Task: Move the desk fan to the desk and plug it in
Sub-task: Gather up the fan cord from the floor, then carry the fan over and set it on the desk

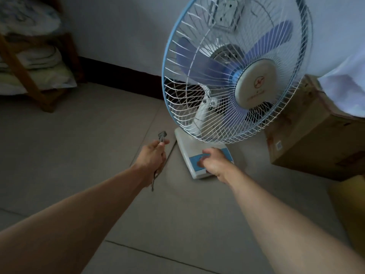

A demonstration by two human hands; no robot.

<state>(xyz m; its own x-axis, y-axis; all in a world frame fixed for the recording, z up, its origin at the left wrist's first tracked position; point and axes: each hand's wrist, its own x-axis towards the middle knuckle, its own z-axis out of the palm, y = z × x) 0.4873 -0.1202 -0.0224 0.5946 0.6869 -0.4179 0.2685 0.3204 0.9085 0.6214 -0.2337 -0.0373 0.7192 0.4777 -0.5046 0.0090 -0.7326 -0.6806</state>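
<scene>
- Desk fan [233, 76] stands on the tiled floor [79, 139] at centre right of the frame, beside a cardboard box [308, 143] — no desk in view, so we judge the move not yet begun.
- Our left hand [152, 157] is closed around the plug [162, 134] and its cord, probably so the cord won't drag.
- Our right hand [214, 162] curls over the fan's base [185, 143] — whether it grips yet, we cannot tell.
- A wall socket [225, 14] shows through the grille at upper centre.
</scene>
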